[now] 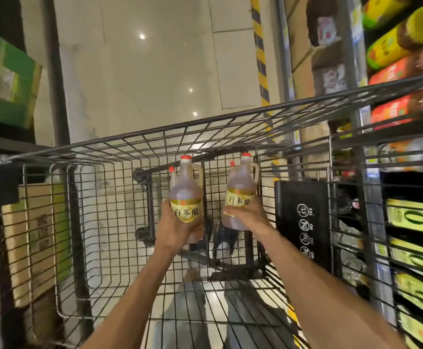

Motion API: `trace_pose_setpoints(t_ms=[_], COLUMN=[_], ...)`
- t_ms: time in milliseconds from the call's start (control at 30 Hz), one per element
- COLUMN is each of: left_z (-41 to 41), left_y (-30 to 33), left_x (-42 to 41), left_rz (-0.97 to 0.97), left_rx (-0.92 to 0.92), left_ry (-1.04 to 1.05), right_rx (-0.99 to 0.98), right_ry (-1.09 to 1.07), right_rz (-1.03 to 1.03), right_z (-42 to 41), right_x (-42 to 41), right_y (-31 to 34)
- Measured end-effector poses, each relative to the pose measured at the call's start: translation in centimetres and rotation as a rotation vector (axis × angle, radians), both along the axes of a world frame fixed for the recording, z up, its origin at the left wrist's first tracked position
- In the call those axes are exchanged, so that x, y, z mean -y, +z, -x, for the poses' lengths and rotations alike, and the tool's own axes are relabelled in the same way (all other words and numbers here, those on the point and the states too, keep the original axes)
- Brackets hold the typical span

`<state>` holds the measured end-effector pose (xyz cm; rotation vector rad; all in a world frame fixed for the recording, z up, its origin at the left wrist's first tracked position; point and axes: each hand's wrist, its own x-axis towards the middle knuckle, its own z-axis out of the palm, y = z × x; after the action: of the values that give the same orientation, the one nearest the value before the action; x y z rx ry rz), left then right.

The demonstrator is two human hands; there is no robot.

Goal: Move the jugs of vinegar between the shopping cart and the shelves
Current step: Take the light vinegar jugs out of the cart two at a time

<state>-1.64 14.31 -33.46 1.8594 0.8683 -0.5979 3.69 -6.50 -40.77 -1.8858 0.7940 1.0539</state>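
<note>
Jugs, two pairs, held above the cart (140, 137). We list them by hand.

Left hand (174, 226): fingers curled round the lower body of the left jug (186, 195), palm under its base. The jug is clear plastic with pale amber liquid, a red cap, a loop handle at the neck on the right side, and a gold-and-white label with dark characters. A second jug (172, 176) of the same kind sits just behind it, only its red cap and shoulder showing; we cannot tell how it is held.

Right hand (247, 214): fingers wrapped round the lower half of the right jug (242, 192), same make, same red cap, same label, handle on the right. Another red cap (232, 164) peeks out just behind on its left, belonging to a further jug mostly hidden.

All jugs stand upright, in the air over the wire basket, near its far wall and not touching its floor.

Surroundings: a black flap (302, 217) with white pictograms hangs on the cart's right side. Shelves (417, 222) to the right carry yellow-green and red packs. A green box (6, 79) sits on a shelf to the left, a brown carton (33, 238) below it. Pale tiled floor (155, 71) beyond.
</note>
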Motion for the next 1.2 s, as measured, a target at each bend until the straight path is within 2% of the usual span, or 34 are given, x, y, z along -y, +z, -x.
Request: trace_pose_setpoints(t_ms=[100,167,267,533,667,833,967,1100,1200], left_z=[0.3,0.3,0.2,0.0,0.2,1.0,2.8,4.8,7.4], left_y=[1.4,2.7,5.9,18.3,25.3,34.0,36.9,38.3,40.0], left_x=[-0.5,-0.8,-0.8,0.7,2.8,7.3,10.2,13.4,16.8], left_rz=[0.023,0.045,0.08,0.164,0.195,0.217,0.285,0.343,0.327], left_rx=[0.038,0.047,0.088,0.249,0.383,0.596,0.618,0.505,0.561], left_ry=[-0.014,-0.031,-0.087,-0.292,-0.409,-0.61,-0.674,-0.726,-0.821], right_rx=[0.008,0.048,0.124,0.315,0.414,0.556,0.662,0.768,0.829], right_ry=[0.01,0.033,-0.051,-0.173,-0.253,-0.374,-0.438,-0.529,-0.612], right_rz=[-0.054,-0.09,-0.151,-0.129,-0.155,-0.088,-0.015,0.034,0.062], right_z=[1.0,1.7,3.2,7.8,9.3,12.1,15.5,20.7,25.3], right_x=[0.4,0.2,0.8,4.1,5.6,8.0,10.2,13.4,15.4], right_y=[0.3,3.3,8.2,18.0,25.7,33.6,39.4,42.6,46.3])
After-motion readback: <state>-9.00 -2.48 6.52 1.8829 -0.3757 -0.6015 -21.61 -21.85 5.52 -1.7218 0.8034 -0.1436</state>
